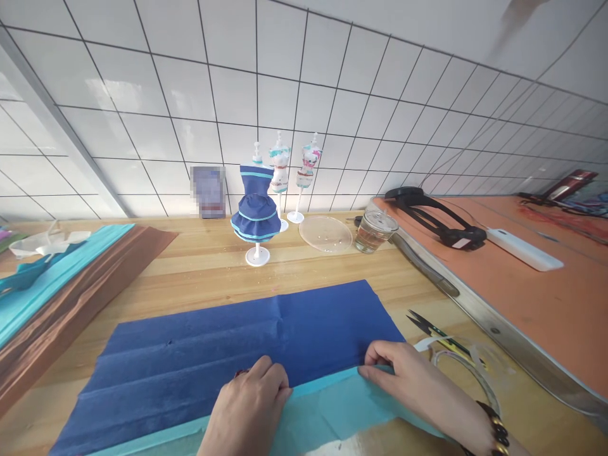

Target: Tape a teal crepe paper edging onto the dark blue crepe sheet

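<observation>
A dark blue creased sheet (327, 323), thin paper or cloth, lies flat on the wooden table. Along its near edge runs a translucent turquoise sheet (327, 405) with a brighter folded strip. My left hand (251, 405) is closed, knuckles up, its thumb and finger pressed on the turquoise edge left of centre. With thumb and forefinger, my right hand (403, 373) pinches the same edge farther right. A beaded bracelet is on that wrist. Beside the right hand are thread snips (444, 335) with dark blades and a roll of clear tape (468, 373).
A small dress form (256, 202) in a blue ruffled dress stands behind the sheet, near two patterned dress forms. A round clear disc (325, 234) and a lidded glass (375, 231) are right of them. Turquoise and brown sheets (85, 285) lie left; a black headset (437, 218) rests on an orange surface.
</observation>
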The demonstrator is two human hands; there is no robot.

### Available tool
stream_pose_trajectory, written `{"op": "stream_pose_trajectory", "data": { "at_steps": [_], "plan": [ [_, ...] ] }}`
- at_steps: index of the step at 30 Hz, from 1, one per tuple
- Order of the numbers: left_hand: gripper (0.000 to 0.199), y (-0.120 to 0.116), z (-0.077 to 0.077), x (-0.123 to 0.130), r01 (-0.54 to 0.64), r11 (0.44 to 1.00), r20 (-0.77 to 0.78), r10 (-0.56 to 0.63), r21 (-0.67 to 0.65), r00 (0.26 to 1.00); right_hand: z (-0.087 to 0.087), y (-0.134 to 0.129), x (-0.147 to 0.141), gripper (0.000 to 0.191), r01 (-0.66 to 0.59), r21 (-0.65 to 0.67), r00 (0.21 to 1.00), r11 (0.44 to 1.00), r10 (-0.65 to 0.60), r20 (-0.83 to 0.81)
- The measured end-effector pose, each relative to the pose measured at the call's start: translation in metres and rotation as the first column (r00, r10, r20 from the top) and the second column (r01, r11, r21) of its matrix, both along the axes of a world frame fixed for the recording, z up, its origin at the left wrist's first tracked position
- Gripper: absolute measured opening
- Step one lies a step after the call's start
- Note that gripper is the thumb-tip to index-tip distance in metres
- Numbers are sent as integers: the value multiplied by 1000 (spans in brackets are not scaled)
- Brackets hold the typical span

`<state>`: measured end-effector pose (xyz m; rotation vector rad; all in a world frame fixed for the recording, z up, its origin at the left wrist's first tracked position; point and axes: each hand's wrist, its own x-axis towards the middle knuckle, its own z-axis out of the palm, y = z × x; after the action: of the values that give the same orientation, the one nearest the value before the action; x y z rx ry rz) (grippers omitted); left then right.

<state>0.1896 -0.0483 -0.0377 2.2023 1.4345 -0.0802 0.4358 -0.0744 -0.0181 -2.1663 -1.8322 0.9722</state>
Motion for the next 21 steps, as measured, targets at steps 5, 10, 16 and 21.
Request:
{"op": "stream_pose_trajectory", "data": {
  "at_steps": [5,10,16,21],
  "plan": [
    [26,-1,-1,0,4,1000,-9,-4,11,1000,1,-1,-1,19,-1,-17,1000,1000,2,22],
    [24,-2,2,1,-20,1000,27,20,-7,999,3,1,-2,17,-11,-14,999,1000,11,34],
    [18,-5,3,2,-36,999,34,35,29,999,-1,4,2,17,-16,-18,999,1000,17,41],
    [14,-7,6,3,-34,997,9,34,73,999,-1,3,7,20,-51,-14,999,999,51,4]
  ]
}}
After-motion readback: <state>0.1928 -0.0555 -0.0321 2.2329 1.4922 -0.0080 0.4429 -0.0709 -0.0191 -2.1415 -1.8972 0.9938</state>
